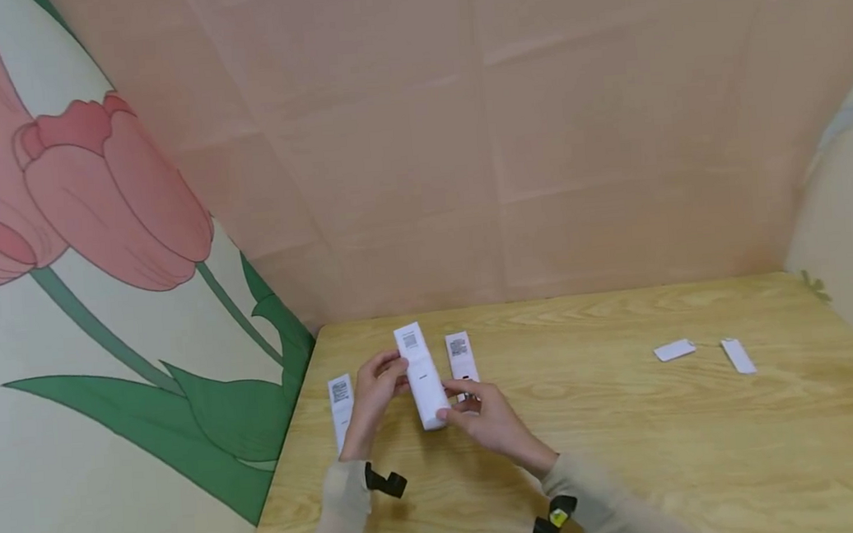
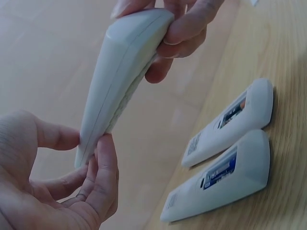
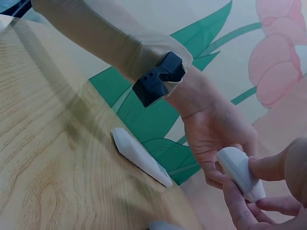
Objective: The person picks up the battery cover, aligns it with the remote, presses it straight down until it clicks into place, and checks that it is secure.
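Note:
Both hands hold one white remote control (image 1: 425,386) above the table, its back with a printed code label turned up toward the head camera. The left hand (image 1: 376,394) pinches its far, labelled end between thumb and fingers. At the thicker near end, the right hand (image 1: 495,420) grips it by thumb and fingertips. In the left wrist view, two more white remotes lie back up: one remote (image 2: 259,103) and a nearer remote (image 2: 249,175), both with uncovered battery compartments and batteries inside. A remote (image 1: 341,396) lies left of the left hand, partly hidden by it.
Two small flat white pieces, one piece (image 1: 674,351) and another piece (image 1: 738,356), lie apart on the right of the wooden table (image 1: 597,469). A pinkish-brown covered wall (image 1: 538,168) rises behind; a tulip-painted wall (image 1: 105,338) borders the left.

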Tool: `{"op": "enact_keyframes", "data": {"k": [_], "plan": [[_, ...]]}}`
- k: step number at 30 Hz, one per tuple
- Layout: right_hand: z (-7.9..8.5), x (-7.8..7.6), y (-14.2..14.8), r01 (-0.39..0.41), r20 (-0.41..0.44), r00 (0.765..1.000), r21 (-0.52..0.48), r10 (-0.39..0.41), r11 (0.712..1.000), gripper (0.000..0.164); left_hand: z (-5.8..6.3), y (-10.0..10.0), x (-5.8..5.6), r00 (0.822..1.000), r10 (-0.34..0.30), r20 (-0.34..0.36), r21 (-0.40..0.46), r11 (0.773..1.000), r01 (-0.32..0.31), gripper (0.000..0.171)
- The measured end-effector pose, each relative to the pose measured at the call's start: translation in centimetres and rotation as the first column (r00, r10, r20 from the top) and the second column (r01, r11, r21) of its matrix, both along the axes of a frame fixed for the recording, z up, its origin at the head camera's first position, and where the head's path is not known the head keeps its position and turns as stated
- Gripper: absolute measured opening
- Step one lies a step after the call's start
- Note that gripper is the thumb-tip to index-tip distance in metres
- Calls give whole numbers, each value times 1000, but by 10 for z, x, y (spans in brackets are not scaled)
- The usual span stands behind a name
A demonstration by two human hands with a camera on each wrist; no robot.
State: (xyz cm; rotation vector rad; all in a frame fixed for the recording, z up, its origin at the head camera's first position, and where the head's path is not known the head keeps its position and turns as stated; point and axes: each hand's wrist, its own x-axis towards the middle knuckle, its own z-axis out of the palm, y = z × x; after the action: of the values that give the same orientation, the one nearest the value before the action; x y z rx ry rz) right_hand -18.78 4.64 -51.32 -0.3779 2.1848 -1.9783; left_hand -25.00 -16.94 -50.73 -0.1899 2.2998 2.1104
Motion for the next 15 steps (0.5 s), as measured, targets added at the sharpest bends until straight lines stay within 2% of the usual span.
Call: {"op": "enact_keyframes", "data": {"k": [5,15], "plan": [[-6,-2,-5,-1,9,1000,16,1,1000,54,-5,-3,1,1000,31,6,0,1000,-31,39],[-22,-6,-14,-1,-25,1000,-2,1,1000,53,-7,-11,5,997,74,17,-3,997,-74,37]]}}
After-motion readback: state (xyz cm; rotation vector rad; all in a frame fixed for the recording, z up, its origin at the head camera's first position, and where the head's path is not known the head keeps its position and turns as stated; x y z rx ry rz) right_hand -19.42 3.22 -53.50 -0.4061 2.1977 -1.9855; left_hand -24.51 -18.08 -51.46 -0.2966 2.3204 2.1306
